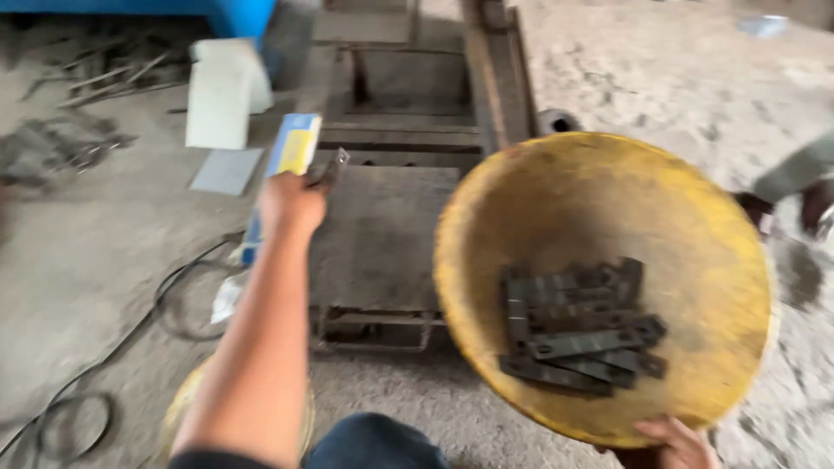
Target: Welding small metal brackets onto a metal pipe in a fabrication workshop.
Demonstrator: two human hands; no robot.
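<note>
The round shallow basin (599, 217) is worn yellow; the flat metal strips (578, 334) in it are dark grey; the long carton (291, 152) is blue and yellow.

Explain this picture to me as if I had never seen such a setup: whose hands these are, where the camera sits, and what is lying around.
There is no machine here: a person works with two bare hands, and the single camera sits on that person's head, looking down and forward.

The left hand is stretched out ahead and grips a small flat metal piece. The right hand, at the bottom edge, holds the rim of a big yellow bowl, tilted toward the camera. In the bowl lies a pile of dark flat metal strips with holes.

Below is a dusty concrete floor. On it stands a rusty metal frame. A blue and yellow box shows beside the left hand, with pale sheets behind and black cable looped at the left. At the right edge another person's feet show. The picture is blurred.
</note>
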